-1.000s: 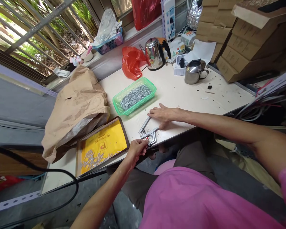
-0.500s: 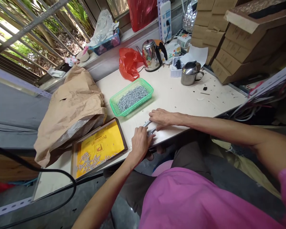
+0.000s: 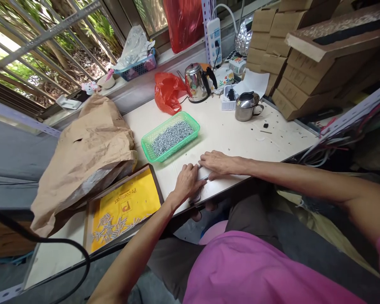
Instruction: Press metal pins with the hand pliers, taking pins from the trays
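Two bare hands are working together at the front edge of a pale laminate workbench (image 3: 231, 135), with a metal hand plier (image 3: 203, 172) lying mostly hidden beneath them, close to that edge. The left hand (image 3: 186, 183) is closing over the plier's lower end, its fingers curling down around the metal, so it is gripping the tool, though the exact hold is hidden. The right hand (image 3: 218, 164) is lying nearly flat and open just beside it, its fingers stretching toward the left hand and resting over the plier's upper part; only a sliver of bright metal is showing between the two hands. Just beyond them, a green plastic mesh basket (image 3: 181, 144) is sitting on the bench, filled with silvery screws (image 3: 170, 137). To the left, a brown-framed tray (image 3: 155, 185) lined with yellow printed card is holding a scatter of similar screws (image 3: 109, 228), and a crumpled kraft paper sack (image 3: 85, 156) is slumping against it. Further back, a stainless electric kettle (image 3: 194, 82), a red plastic bag (image 3: 167, 93) and a steel mug (image 3: 247, 106) are sitting on the bench, while stacked cardboard boxes (image 3: 310, 71) are rising at the far right.
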Tool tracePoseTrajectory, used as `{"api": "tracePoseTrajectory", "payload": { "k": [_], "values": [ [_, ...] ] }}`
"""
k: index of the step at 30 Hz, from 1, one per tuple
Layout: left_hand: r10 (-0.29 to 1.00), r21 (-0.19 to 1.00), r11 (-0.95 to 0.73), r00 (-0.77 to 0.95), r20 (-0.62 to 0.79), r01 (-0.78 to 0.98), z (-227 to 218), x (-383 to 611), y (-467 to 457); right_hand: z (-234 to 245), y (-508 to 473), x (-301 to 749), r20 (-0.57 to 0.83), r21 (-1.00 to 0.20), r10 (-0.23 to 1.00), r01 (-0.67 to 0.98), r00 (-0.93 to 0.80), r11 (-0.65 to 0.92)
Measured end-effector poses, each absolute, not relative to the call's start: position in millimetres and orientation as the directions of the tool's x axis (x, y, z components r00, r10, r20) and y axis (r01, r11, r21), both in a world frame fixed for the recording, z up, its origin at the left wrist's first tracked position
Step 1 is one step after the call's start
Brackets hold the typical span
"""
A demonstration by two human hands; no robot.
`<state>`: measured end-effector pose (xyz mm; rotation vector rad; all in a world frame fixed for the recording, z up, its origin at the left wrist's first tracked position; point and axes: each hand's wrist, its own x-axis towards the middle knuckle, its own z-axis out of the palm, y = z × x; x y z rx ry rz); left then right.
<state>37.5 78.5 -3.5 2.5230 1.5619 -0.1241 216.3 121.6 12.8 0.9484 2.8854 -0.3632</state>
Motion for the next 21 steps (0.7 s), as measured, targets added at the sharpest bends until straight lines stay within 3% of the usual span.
{"api": "tracePoseTrajectory", "payload": {
  "k": [5,11,17,21],
  "values": [
    [0.876,0.124,-0.448,0.462,-0.139,0.886,-7.2,36.0,80.7,5.0,122.6,219.3,-0.112,-0.202,0.584,0.594,-0.804,0.779],
    [0.867,0.229,-0.440,0.478,-0.143,0.868,-8.1,40.1,80.1,-16.3,123.2,219.0,-0.054,-0.223,0.570,0.566,-0.820,0.794],
    [0.875,0.227,-0.425,0.462,-0.143,0.876,-6.1,42.7,77.3,-21.3,121.0,222.8,-0.035,-0.268,0.573,0.560,-0.819,0.784],
    [0.914,0.227,-0.390,0.404,-0.019,0.893,-16.7,43.9,59.5,-14.8,124.9,234.4,-0.008,-0.301,0.611,0.585,-0.791,0.753]
  ]
}}
